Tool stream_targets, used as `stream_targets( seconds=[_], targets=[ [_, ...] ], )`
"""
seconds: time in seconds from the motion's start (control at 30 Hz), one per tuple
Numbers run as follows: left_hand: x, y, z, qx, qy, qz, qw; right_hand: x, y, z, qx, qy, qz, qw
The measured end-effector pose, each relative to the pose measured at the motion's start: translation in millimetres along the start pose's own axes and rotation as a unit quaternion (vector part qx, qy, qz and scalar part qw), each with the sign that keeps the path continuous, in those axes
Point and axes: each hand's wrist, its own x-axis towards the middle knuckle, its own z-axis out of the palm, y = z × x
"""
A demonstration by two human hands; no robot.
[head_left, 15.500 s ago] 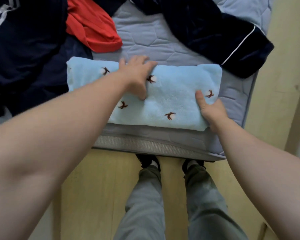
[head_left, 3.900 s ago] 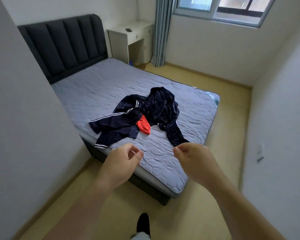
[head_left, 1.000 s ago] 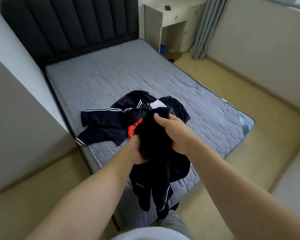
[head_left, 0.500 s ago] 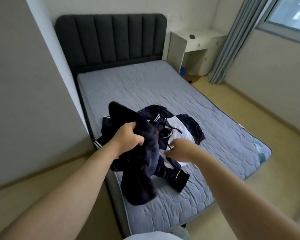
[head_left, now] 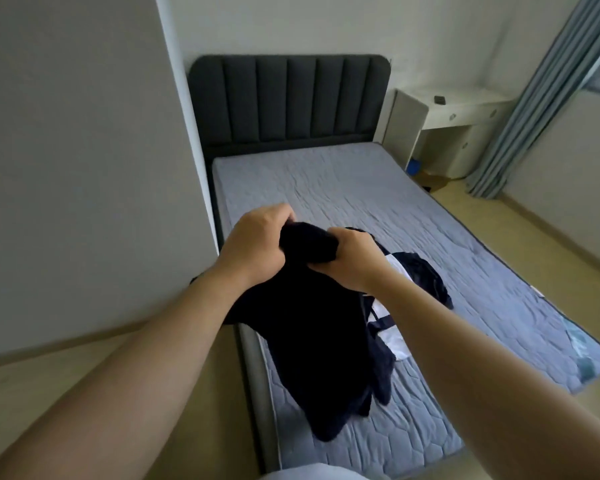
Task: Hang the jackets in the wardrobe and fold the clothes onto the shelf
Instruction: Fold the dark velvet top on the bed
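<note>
since half a second ago your right hand [head_left: 352, 259] has come up off the pile to join your left hand [head_left: 253, 245]; both now clench the bunched top edge of the dark navy fleece garment [head_left: 312, 327], knuckles nearly touching.

garment hangs from that grip over the near left corner of the grey quilted mattress [head_left: 378, 202], its lower end trailing onto the surface. second dark navy garment with white panel and stripes [head_left: 406, 289] lies just beside it on the bed, partly under it.

risks: the hanging tail overlaps the striped garment, so lifting straight away could drag that one along or off the edge. gripping a wad rather than collar or shoulders means it may not open square for a hanger.

hard to make out: dark fabric shows no seams, so you cannot tell jacket from trousers, or which end you hold. no wardrobe or shelf in view. the red item is not visible now.
</note>
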Motion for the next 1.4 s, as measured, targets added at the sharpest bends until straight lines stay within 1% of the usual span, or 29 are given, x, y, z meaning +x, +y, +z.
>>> stream_targets(
  seconds=[0.07,0.13,0.2,0.3,0.37,0.47,0.53,0.6,0.7,0.8,0.9,1.03,1.13,1.2,1.23,1.27,1.3,1.33,1.37,1.4],
  targets=[
    [-2.3,-13.0,2.1,-0.010,0.016,-0.049,0.999,1.9,-3.8,-5.4,-0.024,0.030,0.017,0.999],
    [-5.9,-25.8,6.2,0.005,0.003,-0.084,0.996,1.1,-7.6,-12.2,-0.066,0.038,0.019,0.997],
    [-11.2,-36.1,10.9,0.016,-0.047,-0.099,0.994,0.1,-10.5,-18.7,-0.114,0.041,0.005,0.993],
    [-19.0,-45.0,18.9,0.015,-0.143,-0.103,0.984,-1.3,-14.7,-29.0,-0.182,0.030,-0.017,0.983],
    [-19.5,-46.5,24.1,0.056,-0.170,-0.100,0.979,-3.2,-15.7,-31.9,-0.210,0.013,-0.019,0.977],
    [-15.5,-46.8,32.0,0.157,-0.171,-0.110,0.966,-6.6,-10.5,-32.4,-0.220,0.014,-0.019,0.975],
    [-12.1,-46.1,33.8,0.190,-0.161,-0.153,0.956,-8.9,-5.1,-32.6,-0.227,0.013,-0.017,0.974],
    [-10.1,-45.2,34.5,0.168,-0.135,-0.200,0.956,-10.9,0.5,-33.8,-0.229,0.018,-0.005,0.973],
    [-5.6,-43.6,37.1,0.133,-0.105,-0.205,0.964,-14.5,6.4,-36.8,-0.253,0.043,-0.004,0.966],
    [-0.5,-39.9,39.5,0.123,-0.126,-0.192,0.966,-17.7,9.9,-40.2,-0.291,0.068,-0.018,0.954],
    [-0.9,-37.0,44.2,0.153,-0.148,-0.186,0.959,-21.3,15.6,-40.3,-0.295,0.100,-0.015,0.950],
    [-8.6,-35.0,51.3,0.193,-0.186,-0.196,0.943,-28.2,26.9,-38.4,-0.282,0.125,0.025,0.951],
    [-17.2,-41.8,55.7,0.200,-0.206,-0.232,0.930,-32.4,33.6,-38.4,-0.264,0.132,0.058,0.954],
    [-20.4,-45.7,56.0,0.157,-0.178,-0.285,0.929,-36.3,35.9,-39.2,-0.261,0.103,0.070,0.957],
    [-19.7,-47.7,56.0,0.110,-0.147,-0.320,0.930,-39.4,36.5,-39.6,-0.247,0.071,0.071,0.964],
    [-17.7,-48.5,55.7,0.053,-0.108,-0.352,0.928,-42.8,37.0,-40.1,-0.213,0.015,0.072,0.974],
    [-15.0,-47.9,54.1,0.002,-0.065,-0.371,0.926,-47.5,36.5,-41.4,-0.163,-0.072,0.074,0.981],
    [-11.2,-47.3,51.8,-0.037,-0.028,-0.371,0.928,-53.2,34.5,-42.2,-0.114,-0.181,0.078,0.974],
    [-7.1,-45.3,48.4,-0.061,-0.002,-0.356,0.932,-59.7,31.5,-42.6,-0.069,-0.297,0.085,0.949],
    [-3.9,-42.4,44.4,-0.079,0.010,-0.331,0.940,-64.8,29.3,-41.9,-0.023,-0.396,0.092,0.913]
  ],
)
